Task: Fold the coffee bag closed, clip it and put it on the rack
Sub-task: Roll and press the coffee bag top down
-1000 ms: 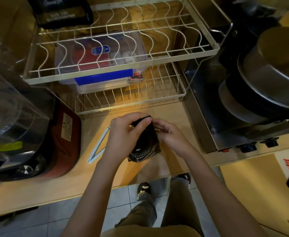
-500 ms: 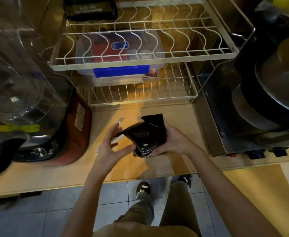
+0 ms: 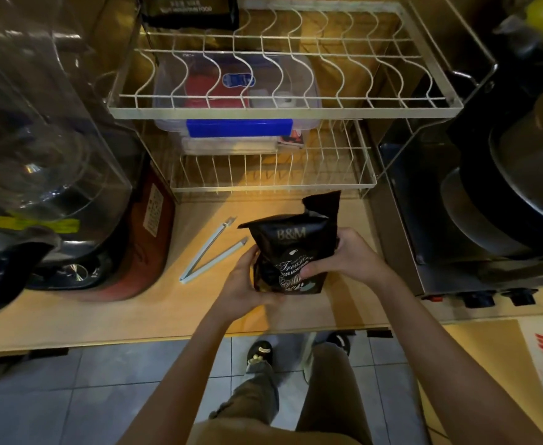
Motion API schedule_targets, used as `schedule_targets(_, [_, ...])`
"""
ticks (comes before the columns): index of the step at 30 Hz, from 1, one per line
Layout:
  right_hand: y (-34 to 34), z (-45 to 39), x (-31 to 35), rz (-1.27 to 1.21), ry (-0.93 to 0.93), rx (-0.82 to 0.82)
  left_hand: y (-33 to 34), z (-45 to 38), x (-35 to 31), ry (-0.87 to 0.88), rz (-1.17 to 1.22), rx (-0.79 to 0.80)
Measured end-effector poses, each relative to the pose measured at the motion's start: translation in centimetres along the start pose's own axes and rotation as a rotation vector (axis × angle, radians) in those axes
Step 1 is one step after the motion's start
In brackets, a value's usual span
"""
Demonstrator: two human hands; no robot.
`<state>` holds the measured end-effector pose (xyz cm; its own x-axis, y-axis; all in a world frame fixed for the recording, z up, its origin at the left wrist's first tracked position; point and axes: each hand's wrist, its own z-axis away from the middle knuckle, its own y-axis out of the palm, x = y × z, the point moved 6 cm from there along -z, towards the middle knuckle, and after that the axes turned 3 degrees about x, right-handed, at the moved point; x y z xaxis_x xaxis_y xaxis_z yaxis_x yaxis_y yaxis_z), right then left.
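A black coffee bag (image 3: 291, 248) with pale lettering stands on the wooden counter (image 3: 103, 313), its top unfolded and sticking up crumpled. My left hand (image 3: 247, 284) grips its lower left side and my right hand (image 3: 344, 255) grips its right side. A pale blue bag clip (image 3: 212, 252) lies spread in a V on the counter, just left of the bag and untouched. The white two-tier wire rack (image 3: 283, 104) stands right behind the bag.
A clear box with a blue latch (image 3: 238, 126) sits on the rack's lower tier, and a black package (image 3: 190, 11) at the upper back. A blender jug on a red base (image 3: 71, 194) crowds the left. A steel stove with pots (image 3: 488, 220) stands to the right.
The folded bag top came undone and now sticks up. My left hand let go at the top, then took the bag's lower left side. The bag is upright on the counter.
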<state>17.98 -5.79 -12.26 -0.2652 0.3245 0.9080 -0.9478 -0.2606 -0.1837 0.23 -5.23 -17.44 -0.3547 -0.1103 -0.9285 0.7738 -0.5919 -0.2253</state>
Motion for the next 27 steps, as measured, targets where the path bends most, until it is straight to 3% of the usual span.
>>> schedule_targets(3, [0.0, 0.2, 0.0, -0.097, -0.027, 0.048, 0.3, -0.6, -0.4, 0.006, 0.078, 0.061])
schedule_targets(8, [-0.2, 0.8, 0.7, -0.078, -0.024, 0.08, -0.5, -1.1, -0.7, 0.043, -0.07, -0.054])
schedule_targets(11, [-1.8, 1.9, 2.8, -0.013, -0.012, 0.021, -0.8, -1.0, -0.8, 0.054, -0.109, -0.142])
schedule_targets(15, [-4.0, 3.1, 8.7, 0.127, -0.153, -0.085, -0.5, -1.0, -1.2, 0.053, -0.117, -0.187])
schedule_targets(20, [-2.9, 3.5, 15.0, 0.592, -0.278, -0.146, 0.0, -1.0, -2.3, 0.069, -0.141, -0.248])
schedule_targets(27, [4.0, 0.4, 15.9, 1.268, -0.286, 0.091, 0.3, -1.5, -4.3, 0.131, -0.233, -0.274])
